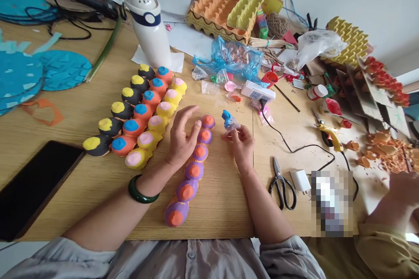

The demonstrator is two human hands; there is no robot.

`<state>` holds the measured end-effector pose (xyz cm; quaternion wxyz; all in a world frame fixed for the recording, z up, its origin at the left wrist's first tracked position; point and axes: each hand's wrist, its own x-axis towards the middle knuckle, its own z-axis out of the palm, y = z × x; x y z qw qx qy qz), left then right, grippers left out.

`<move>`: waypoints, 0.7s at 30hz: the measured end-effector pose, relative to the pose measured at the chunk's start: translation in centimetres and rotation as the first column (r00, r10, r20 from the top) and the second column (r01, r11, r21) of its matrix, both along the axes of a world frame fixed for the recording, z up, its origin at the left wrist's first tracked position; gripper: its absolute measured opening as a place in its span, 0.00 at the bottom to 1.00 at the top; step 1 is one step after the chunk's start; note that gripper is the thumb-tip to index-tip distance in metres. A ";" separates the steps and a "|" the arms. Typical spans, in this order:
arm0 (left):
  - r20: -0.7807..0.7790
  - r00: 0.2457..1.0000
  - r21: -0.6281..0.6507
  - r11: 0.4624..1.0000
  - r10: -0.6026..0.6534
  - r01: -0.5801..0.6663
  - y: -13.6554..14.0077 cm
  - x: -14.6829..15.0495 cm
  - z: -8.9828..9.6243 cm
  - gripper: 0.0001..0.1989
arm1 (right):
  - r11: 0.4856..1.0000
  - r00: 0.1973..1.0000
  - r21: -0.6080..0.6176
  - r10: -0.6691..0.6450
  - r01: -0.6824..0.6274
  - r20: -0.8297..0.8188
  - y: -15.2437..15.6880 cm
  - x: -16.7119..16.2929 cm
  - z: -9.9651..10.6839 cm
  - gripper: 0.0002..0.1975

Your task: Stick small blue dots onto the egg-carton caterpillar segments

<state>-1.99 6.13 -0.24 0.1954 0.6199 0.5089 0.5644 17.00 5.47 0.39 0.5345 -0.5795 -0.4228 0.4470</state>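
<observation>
The fingers of the right hand (245,143) pinch crinkled clear plastic (233,125) around a blue lump (226,116) pointing away and leftward, while the left hand (180,138), thumb and fingers spread, is beside a domed purple-and-orange row (194,170) stretching lengthwise away across the wooden desk (224,205).

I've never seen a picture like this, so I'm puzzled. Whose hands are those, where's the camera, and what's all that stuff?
There's no robot here, just a person. The camera sits on their head, looking forward and down, so you see roughly what they see. Their right hand pinches clear plastic with something blue in it. Their left hand is open beside a row of purple bumps with orange tops. Left of that are black, orange and yellow rows. Scissors lie on the wooden table. Another person's hand shows at the right edge.
</observation>
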 end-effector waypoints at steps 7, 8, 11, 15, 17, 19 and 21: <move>-0.236 0.960 0.170 0.966 -0.153 0.196 -1.1 0.9 2.1 0.06 | 0.982 0.992 0.181 0.033 -0.055 0.121 -1.3 -0.9 0.3 0.10; -0.273 0.947 0.161 0.962 -0.171 0.220 -1.2 1.0 2.2 0.07 | 0.972 0.986 0.222 0.043 -0.078 0.160 -1.6 -1.1 0.4 0.09; -0.340 0.922 0.119 0.964 -0.185 0.238 -1.5 1.2 2.0 0.12 | 0.930 0.955 0.321 0.086 -0.178 0.283 -2.4 -1.8 0.3 0.05; -0.354 0.921 0.141 0.964 -0.165 0.227 -1.2 1.2 1.7 0.13 | 0.871 0.918 0.424 0.073 -0.250 0.391 -2.7 -2.4 -0.1 0.04; -0.407 0.902 0.194 0.951 -0.144 0.239 -1.1 1.2 1.8 0.13 | 0.854 0.899 0.443 0.063 -0.273 0.433 -2.6 -2.4 -0.3 0.06; -0.458 0.879 0.247 0.931 -0.134 0.270 -1.0 1.2 1.9 0.13 | 0.845 0.871 0.454 0.028 -0.283 0.491 -2.2 -2.0 -0.5 0.08; -0.500 0.856 0.285 0.908 -0.132 0.306 -1.0 1.3 2.0 0.13 | 0.840 0.829 0.467 -0.037 -0.276 0.557 -1.8 -1.5 -0.6 0.09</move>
